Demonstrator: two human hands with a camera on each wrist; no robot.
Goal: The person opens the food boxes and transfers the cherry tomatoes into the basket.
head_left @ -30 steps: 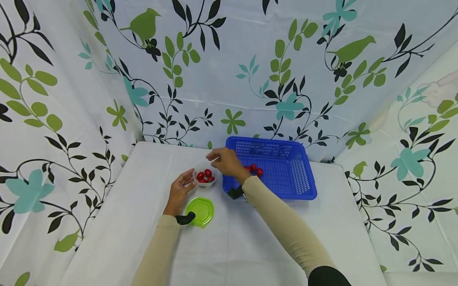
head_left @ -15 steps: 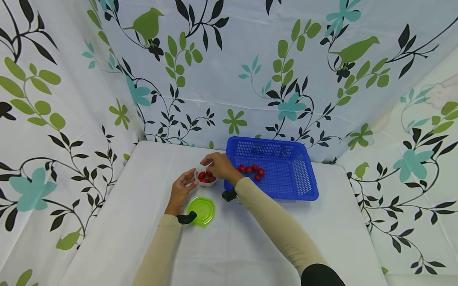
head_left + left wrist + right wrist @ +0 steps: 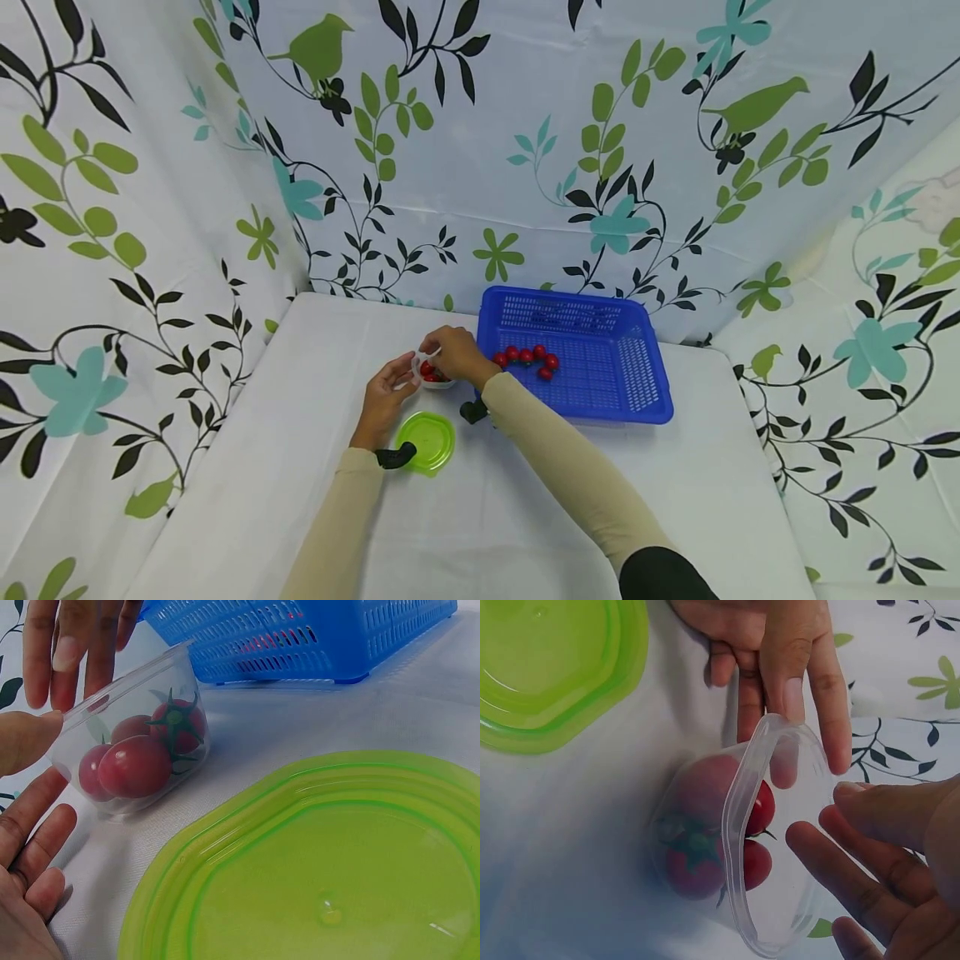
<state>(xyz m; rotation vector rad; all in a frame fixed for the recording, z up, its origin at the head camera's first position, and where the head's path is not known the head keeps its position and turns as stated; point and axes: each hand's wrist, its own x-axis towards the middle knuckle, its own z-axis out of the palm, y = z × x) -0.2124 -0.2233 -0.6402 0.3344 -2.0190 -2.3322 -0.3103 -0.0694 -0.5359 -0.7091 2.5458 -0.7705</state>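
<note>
A clear plastic container (image 3: 435,384), with a few cherry tomatoes (image 3: 136,766) inside, stands tilted on the white cloth. My left hand (image 3: 383,398) holds it by the side, the thumb on the rim (image 3: 739,825) and the other fingers spread beyond the wall. At the far side of the opening is my right hand (image 3: 456,354), its fingers loosely extended over the rim with no tomato between them. In the right wrist view, the right thumb (image 3: 870,806) is right at the rim edge. A green lid (image 3: 426,442) lies flat nearer my body, beside the left wrist.
A blue perforated basket (image 3: 592,404) sits right of the container, near the back of the table (image 3: 480,517). Several more cherry tomatoes (image 3: 527,357) lie in its left part. Patterned cloth (image 3: 480,167) hangs behind and at both sides.
My right hand has lowered from above the container to its rim. The container has tipped from level to tilted, while the left hand stays at its side.
</note>
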